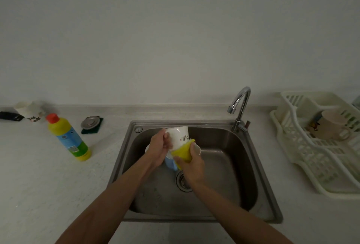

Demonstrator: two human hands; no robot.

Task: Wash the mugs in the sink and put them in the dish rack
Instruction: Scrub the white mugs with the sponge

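Over the steel sink my left hand grips a white mug with dark print, held tilted. My right hand holds a yellow sponge pressed against the mug's lower side. Beneath the hands a blue mug lies in the basin, mostly hidden. A white rim shows left of my left hand and another to the right of the sponge. At the right stands the white dish rack with a cream mug in it.
A yellow detergent bottle with a red cap stands on the counter left of the sink. Behind it lie a metal sink stopper on a dark green pad and a white printed mug. The chrome tap rises at the sink's back right.
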